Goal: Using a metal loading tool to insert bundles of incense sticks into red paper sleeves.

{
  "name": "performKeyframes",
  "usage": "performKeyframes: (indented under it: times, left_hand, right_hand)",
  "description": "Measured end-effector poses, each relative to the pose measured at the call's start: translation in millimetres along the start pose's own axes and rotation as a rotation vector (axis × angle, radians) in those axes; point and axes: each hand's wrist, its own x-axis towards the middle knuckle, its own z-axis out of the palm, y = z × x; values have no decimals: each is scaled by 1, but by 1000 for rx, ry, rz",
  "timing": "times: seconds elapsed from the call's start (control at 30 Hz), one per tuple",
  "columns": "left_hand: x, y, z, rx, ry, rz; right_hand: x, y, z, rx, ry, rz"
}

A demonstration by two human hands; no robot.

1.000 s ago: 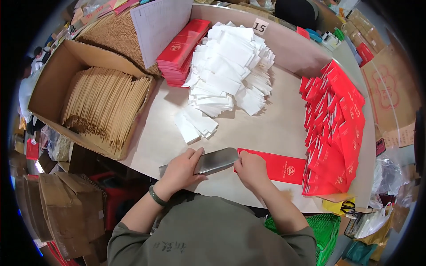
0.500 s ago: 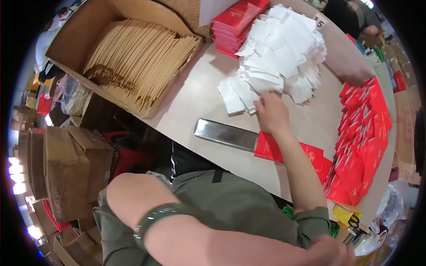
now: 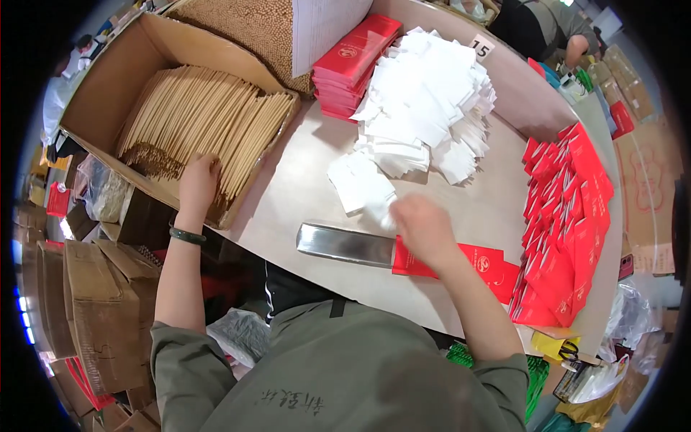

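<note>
Resting against slim chopstick-like wooden rods (image 3: pixel 194 108) in an open cardboard box (image 3: pixel 93 93), the left hand (image 3: pixel 200 180) has its fingers curled in nearly closed; whether they grip any rod cannot be told. Most rods lie beyond these fingers, with dark brown ends showing to their left. Blurred, the right hand (image 3: pixel 423 227) has bent fingers pinching a flat white packet (image 3: pixel 378 211) at the tips. Just beyond those fingertips lie a few loose white packets (image 3: pixel 356 180), and farther out a large white heap (image 3: pixel 432 93). Nearer the body than the right fingers lies a shiny metal chute (image 3: pixel 344 245), its right end inside a red paper sleeve (image 3: pixel 412 263). Well right of those fingers, filled red sleeves (image 3: pixel 565 230) are piled; beyond and left, flat red sleeves (image 3: pixel 356 54) stand stacked.
</note>
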Motion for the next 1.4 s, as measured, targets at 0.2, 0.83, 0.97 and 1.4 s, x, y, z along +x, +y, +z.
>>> performKeyframes:
  times: [0.2, 0.83, 0.97, 1.4]
  left_hand:
    - [14, 16, -1, 20, -41, -7]
    - [-64, 117, -13, -874, -839, 123]
    - [-87, 187, 29, -795, -641, 292]
    - [-123, 272, 23, -984, -456, 293]
  right_hand:
    - [-45, -18, 26, -60, -152, -201]
    - [-86, -1, 0, 182, -25, -4]
    - [-81, -9, 12, 241, -82, -53]
    - [-76, -16, 14, 107, -12, -9]
